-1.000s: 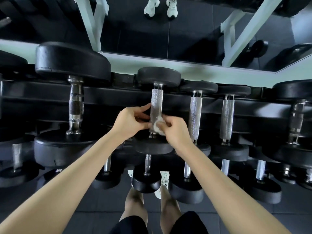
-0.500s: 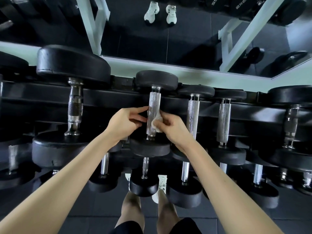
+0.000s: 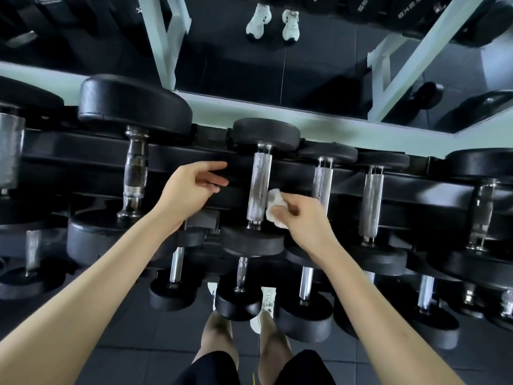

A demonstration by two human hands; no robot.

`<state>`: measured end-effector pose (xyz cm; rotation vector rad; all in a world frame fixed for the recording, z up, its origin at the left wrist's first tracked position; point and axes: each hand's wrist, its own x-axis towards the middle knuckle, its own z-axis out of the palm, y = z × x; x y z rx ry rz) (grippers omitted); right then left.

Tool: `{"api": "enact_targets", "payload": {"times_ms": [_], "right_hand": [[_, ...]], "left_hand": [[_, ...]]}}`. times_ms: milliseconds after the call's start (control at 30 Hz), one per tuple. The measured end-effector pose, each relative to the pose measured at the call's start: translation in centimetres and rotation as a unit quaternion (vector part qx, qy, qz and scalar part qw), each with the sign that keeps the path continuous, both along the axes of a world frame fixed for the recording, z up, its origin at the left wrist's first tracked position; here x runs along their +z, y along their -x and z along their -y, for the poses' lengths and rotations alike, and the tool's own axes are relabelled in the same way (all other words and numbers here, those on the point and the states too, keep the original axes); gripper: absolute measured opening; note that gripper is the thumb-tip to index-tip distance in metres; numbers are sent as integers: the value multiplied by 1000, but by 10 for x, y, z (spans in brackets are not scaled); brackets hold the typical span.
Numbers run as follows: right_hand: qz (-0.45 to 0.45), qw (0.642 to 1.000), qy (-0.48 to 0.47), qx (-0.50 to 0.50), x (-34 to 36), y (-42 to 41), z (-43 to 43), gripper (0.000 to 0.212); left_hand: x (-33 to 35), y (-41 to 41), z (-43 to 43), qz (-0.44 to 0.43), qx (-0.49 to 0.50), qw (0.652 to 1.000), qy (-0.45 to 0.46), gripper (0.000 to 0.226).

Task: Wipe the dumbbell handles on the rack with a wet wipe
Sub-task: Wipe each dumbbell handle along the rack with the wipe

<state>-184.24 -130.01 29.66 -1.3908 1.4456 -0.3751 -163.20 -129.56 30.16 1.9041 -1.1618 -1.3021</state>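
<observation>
A black rack [image 3: 83,159] holds rows of black dumbbells with knurled steel handles. The centre dumbbell's handle [image 3: 258,184] stands bare between my hands. My right hand [image 3: 304,218] is closed on a crumpled white wet wipe [image 3: 274,207], which sits just right of that handle, at its lower part. My left hand [image 3: 191,187] hovers to the left of the handle, fingers loosely apart, holding nothing and touching nothing. Two more silver handles [image 3: 322,184] [image 3: 370,204] lie to the right.
A large dumbbell with a dark-banded handle [image 3: 135,173] sits to the left. A lower tier of smaller dumbbells [image 3: 238,298] juts toward my legs and white shoes [image 3: 268,301]. A mirror [image 3: 305,51] behind the rack reflects white frame posts and shoes.
My left hand has let go of the centre handle and drawn back to the left. My right hand has pulled the wipe off the handle to its right side.
</observation>
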Motion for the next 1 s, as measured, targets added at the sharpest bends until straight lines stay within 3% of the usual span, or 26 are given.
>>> {"api": "enact_targets", "payload": {"times_ms": [33,100,233,333,533,633,700,800,900,1000], "right_hand": [[40,999,2,-19,8,-1,0,12],[81,995,-5,-55,14,-8,1,22],[-63,984,92,-136,8,-33,3,22],[-107,973,126,-163,0,-49,6,15],[-160,977,105,-100,-9,-51,2,19],[-106,988,76,-80,-6,-43,0,27],[-57,994,52,-83,-3,-38,0,32],[-27,992,67,-107,-4,-37,2,20],[-50,983,110,-139,-11,-41,6,10],[-67,985,89,-132,-15,-39,12,8]], "left_hand": [[2,0,-1,-3,2,1000,6,46],[8,5,-5,-20,-2,1000,18,33],[13,20,-11,-14,19,998,52,17],[7,24,-12,12,47,997,60,13],[-5,33,-8,-17,51,998,27,12],[-10,42,-6,-33,50,998,17,20],[-12,49,-4,5,40,999,30,24],[-14,55,-2,47,57,996,46,27],[-17,57,-2,42,80,995,38,31],[-22,55,-2,11,97,995,16,38]]}}
